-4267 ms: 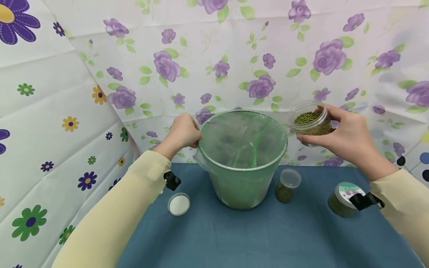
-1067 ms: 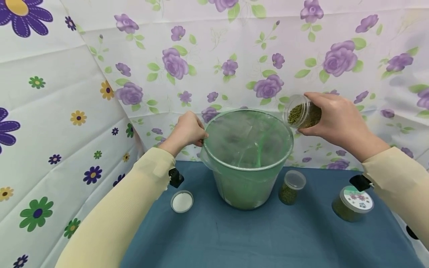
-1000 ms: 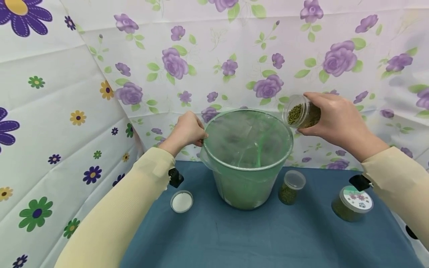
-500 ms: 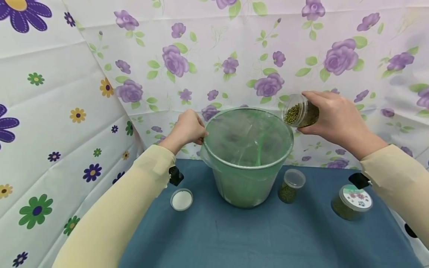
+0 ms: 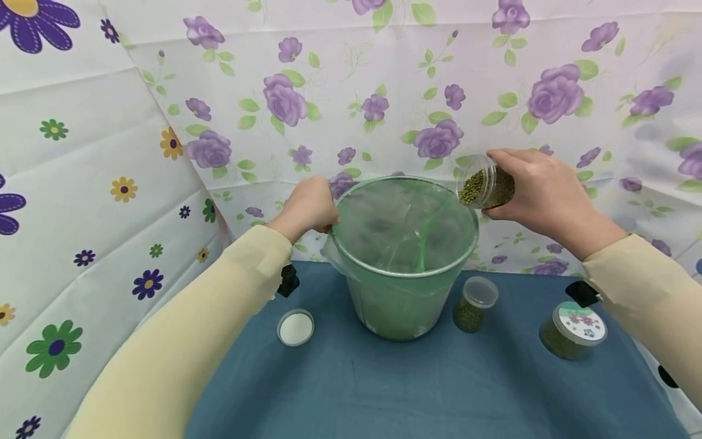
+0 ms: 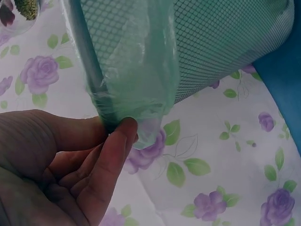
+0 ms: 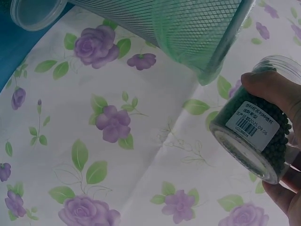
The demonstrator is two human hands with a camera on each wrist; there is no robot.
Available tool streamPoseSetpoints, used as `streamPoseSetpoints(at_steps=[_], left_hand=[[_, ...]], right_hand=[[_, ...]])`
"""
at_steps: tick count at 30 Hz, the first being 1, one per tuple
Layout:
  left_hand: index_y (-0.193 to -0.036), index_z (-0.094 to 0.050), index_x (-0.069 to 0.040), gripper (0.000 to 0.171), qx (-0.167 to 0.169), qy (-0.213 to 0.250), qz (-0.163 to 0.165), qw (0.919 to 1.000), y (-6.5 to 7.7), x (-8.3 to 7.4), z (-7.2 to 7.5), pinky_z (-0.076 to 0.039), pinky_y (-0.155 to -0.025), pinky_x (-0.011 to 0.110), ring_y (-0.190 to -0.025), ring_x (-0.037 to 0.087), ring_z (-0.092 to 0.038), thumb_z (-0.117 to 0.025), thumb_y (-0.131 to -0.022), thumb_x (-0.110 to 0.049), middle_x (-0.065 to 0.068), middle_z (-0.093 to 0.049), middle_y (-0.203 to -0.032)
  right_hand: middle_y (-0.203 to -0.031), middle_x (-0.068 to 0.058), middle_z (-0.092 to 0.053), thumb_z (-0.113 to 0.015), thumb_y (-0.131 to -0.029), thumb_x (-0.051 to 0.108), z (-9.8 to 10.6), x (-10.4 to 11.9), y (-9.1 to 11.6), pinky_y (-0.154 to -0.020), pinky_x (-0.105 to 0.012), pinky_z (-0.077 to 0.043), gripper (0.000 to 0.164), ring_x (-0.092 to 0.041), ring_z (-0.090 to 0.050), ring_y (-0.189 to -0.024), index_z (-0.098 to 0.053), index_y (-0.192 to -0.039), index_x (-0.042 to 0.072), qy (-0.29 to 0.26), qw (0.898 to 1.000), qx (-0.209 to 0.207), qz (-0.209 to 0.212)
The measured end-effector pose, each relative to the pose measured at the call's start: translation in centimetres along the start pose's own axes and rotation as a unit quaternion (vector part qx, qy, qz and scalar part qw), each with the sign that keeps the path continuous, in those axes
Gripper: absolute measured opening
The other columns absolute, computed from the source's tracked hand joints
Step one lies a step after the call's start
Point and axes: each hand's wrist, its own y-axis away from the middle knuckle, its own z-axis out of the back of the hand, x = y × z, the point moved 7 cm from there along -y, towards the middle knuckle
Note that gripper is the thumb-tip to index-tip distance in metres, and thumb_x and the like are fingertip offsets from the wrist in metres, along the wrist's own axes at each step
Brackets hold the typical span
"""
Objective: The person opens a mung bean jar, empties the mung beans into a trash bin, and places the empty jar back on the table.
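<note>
A mesh waste bin [image 5: 400, 308] stands on the table, lined with a thin green plastic bag [image 6: 146, 70] folded over its rim. At the rim's left side my left hand [image 5: 308, 204] pinches the bag and bin edge between thumb and fingers. My right hand [image 5: 548, 195] grips a clear plastic jar [image 7: 249, 125] of green beans, probably mung beans, with a barcode label near its base. Tipped sideways, the jar has its mouth at the bin's right rim in the head view. The beans [image 5: 471, 186] are heaped toward that mouth, still inside the jar.
A small lidded jar [image 5: 473, 308] of green contents stands right of the bin. Farther right is a wider jar [image 5: 573, 332] with a flower-printed lid. A round lid with a white face [image 5: 295, 327] lies at left on the blue tablecloth [image 5: 351, 396]. Flowered sheets [image 5: 373, 73] hang behind.
Over the span, the right hand turned the jar from nearly upright onto its side and shifted it left to the bin's rim. The left hand has kept its hold on the rim.
</note>
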Motion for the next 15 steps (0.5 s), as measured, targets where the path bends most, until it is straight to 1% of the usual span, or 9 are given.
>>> streamPoseSetpoints(at_steps=[2, 4, 6, 10, 15], left_hand=[[-0.046, -0.042, -0.016, 0.034, 0.005, -0.017, 0.006, 0.9998, -0.06, -0.22, 0.03, -0.031, -0.038, 0.023, -0.038, 0.016, -0.051, -0.056, -0.073, 0.0, 0.01, -0.064, -0.054], [-0.047, -0.042, -0.016, 0.033, 0.011, -0.025, 0.011, 0.9996, -0.08, -0.37, 0.03, -0.03, -0.037, 0.023, -0.038, 0.015, -0.049, -0.054, -0.072, 0.001, 0.011, -0.065, -0.055], [-0.049, -0.043, -0.016, 0.032, 0.016, -0.028, 0.012, 0.9994, -0.09, -0.52, 0.07, -0.032, -0.037, 0.023, -0.038, 0.015, -0.051, -0.054, -0.073, 0.002, 0.012, -0.067, -0.058], [-0.051, -0.047, -0.014, 0.03, 0.021, -0.027, 0.015, 0.9993, -0.15, -0.7, 0.18, -0.04, -0.038, 0.022, -0.042, 0.017, -0.06, -0.059, -0.076, -0.001, 0.014, -0.069, -0.065], [-0.054, -0.051, -0.012, 0.028, 0.023, -0.019, 0.012, 0.9995, -0.26, -0.83, 0.23, -0.046, -0.041, 0.023, -0.047, 0.018, -0.064, -0.064, -0.077, -0.003, 0.015, -0.07, -0.066]], right_hand=[[-0.135, -0.018, -0.052, -0.089, -0.056, 0.03, -0.1, -0.01, 0.04, -0.09, -0.061, -0.042, 0.101, -0.041, -0.05, -0.118, -0.04, -0.143, 0.015, 0.001, 1.0, 0.004, 0.0], [-0.135, -0.018, -0.051, -0.089, -0.056, 0.03, -0.15, -0.02, 0.05, -0.091, -0.062, -0.041, 0.102, -0.041, -0.049, -0.119, -0.039, -0.143, 0.015, 0.003, 1.0, 0.005, 0.003], [-0.134, -0.019, -0.052, -0.089, -0.055, 0.03, -0.09, -0.02, 0.08, -0.092, -0.062, -0.04, 0.102, -0.041, -0.049, -0.119, -0.04, -0.143, 0.015, 0.006, 1.0, 0.001, 0.008], [-0.132, -0.019, -0.053, -0.09, -0.053, 0.029, 0.12, -0.01, 0.11, -0.094, -0.063, -0.04, 0.102, -0.041, -0.049, -0.118, -0.042, -0.142, 0.014, 0.013, 1.0, -0.01, 0.017], [-0.131, -0.019, -0.054, -0.09, -0.052, 0.028, 0.29, -0.05, 0.07, -0.095, -0.063, -0.039, 0.101, -0.041, -0.05, -0.118, -0.043, -0.141, 0.013, 0.017, 0.999, -0.016, 0.028]])
